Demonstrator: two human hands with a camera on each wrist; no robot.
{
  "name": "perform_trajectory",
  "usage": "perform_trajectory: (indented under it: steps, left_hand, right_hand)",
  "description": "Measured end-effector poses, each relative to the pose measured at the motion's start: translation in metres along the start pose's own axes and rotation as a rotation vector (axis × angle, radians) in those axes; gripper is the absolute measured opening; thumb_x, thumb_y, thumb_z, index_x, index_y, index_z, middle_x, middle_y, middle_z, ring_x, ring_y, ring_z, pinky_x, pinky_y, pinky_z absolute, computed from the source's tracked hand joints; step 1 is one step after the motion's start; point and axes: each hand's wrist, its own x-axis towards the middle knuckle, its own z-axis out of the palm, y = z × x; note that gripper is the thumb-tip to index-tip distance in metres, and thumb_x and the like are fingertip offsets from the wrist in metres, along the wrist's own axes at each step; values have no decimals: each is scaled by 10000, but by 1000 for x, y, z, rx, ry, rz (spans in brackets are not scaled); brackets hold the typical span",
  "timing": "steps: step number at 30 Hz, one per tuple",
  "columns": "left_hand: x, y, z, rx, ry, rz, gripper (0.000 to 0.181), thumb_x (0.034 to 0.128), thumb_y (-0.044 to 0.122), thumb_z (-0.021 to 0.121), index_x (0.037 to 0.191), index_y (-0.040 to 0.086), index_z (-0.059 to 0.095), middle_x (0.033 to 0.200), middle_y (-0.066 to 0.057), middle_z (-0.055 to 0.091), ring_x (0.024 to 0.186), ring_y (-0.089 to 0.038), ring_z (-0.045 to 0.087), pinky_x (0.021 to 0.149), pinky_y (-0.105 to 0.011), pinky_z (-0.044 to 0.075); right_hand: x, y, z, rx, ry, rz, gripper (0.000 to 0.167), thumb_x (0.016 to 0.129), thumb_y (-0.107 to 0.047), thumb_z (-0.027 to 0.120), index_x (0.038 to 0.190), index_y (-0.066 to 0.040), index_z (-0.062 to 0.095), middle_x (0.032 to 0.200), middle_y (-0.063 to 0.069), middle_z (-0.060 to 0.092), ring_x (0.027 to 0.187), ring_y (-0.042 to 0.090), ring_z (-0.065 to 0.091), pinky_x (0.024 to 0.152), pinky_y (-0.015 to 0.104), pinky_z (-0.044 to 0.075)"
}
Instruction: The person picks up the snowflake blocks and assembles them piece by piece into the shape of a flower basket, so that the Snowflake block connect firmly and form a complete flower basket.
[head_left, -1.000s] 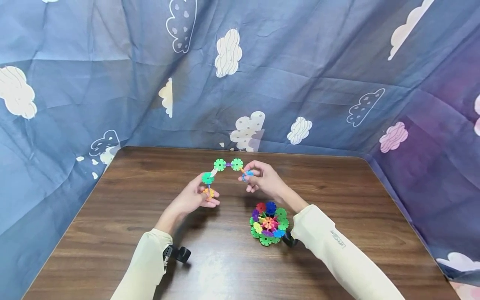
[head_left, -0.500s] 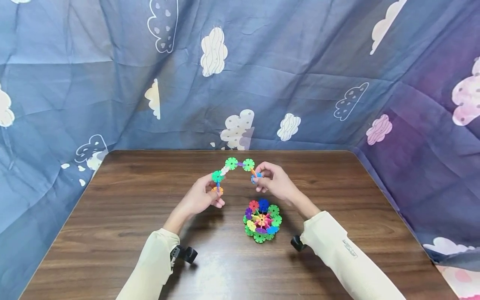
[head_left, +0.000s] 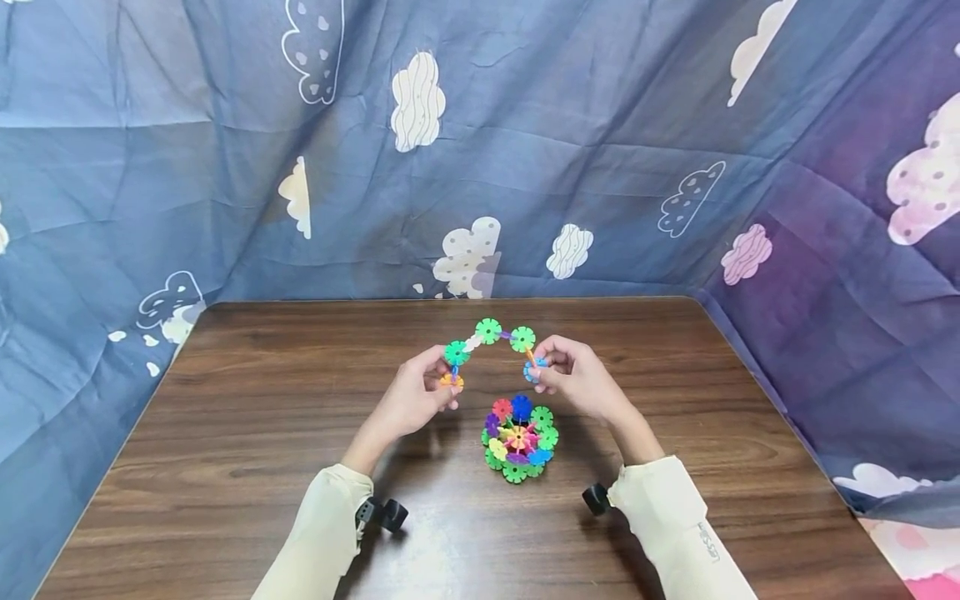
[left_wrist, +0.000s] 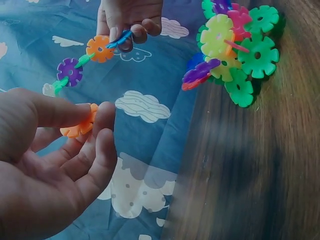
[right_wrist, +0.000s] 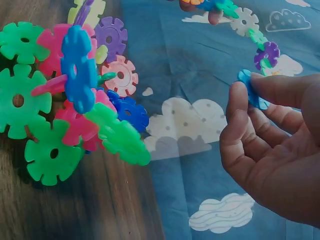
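Observation:
A chain of linked plastic snowflake discs (head_left: 488, 331) is held up as an arch above the table, with green, white, purple, orange and blue pieces in it. My left hand (head_left: 415, 393) pinches the orange disc (left_wrist: 75, 129) at the chain's left end between thumb and fingers. At the other end, my right hand (head_left: 588, 385) pinches a blue disc (right_wrist: 248, 89). Between and nearer than the hands, a ball-like cluster of joined snowflake discs (head_left: 517, 438) rests on the table, touched by neither hand. In the left wrist view the orange disc is partly covered by fingers.
The brown wooden table (head_left: 247, 433) reaches back to a blue cloth (head_left: 360, 208) printed with clouds, and a purple-tinted cloth side (head_left: 817, 275) stands at the right. A black wrist camera (head_left: 393, 515) sits at the left cuff, another (head_left: 596, 498) at the right.
Both hands have carried the chain to the right relative to the cluster, so the arch now stands behind it. The head view has turned slightly right. The cluster stays put on the table.

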Motion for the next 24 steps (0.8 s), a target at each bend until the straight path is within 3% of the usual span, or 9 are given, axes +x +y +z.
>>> perform_trajectory:
  steps: [6, 13, 19, 24]
  left_hand:
    - [-1, -4, 11, 61, -16, 51, 325, 858, -137, 616, 1149, 6, 599, 915, -165, 587, 635, -154, 651, 601, -381, 600]
    - [-3, -13, 20, 103, -93, 113, 250, 890, -113, 606, 1104, 15, 611, 913, -157, 599, 612, -231, 672, 549, -304, 561]
    - [-1, -15, 26, 146, -166, 121, 370, 913, -115, 562, 1254, 26, 591, 1035, -180, 609, 675, -265, 685, 570, -251, 547]
    - [1, -20, 29, 176, -216, 132, 446, 911, -101, 552, 1335, 38, 565, 1183, -211, 611, 639, -277, 687, 542, -242, 519]
  right_hand:
    - [-14, 8, -4, -64, -39, -7, 91, 915, 51, 644, 959, 72, 567, 817, 166, 619, 643, 157, 640, 620, 319, 593]
    - [-28, 17, -11, -134, -92, -12, 76, 915, 20, 666, 913, 20, 589, 793, 160, 609, 647, 146, 622, 600, 258, 557]
    - [-41, 25, -13, -158, -82, 9, 76, 916, 4, 668, 889, 0, 598, 767, 107, 599, 647, 95, 599, 581, 248, 518]
    - [-50, 33, -15, -170, -67, 15, 74, 914, -2, 677, 884, -16, 612, 757, 91, 605, 651, 145, 614, 609, 293, 542]
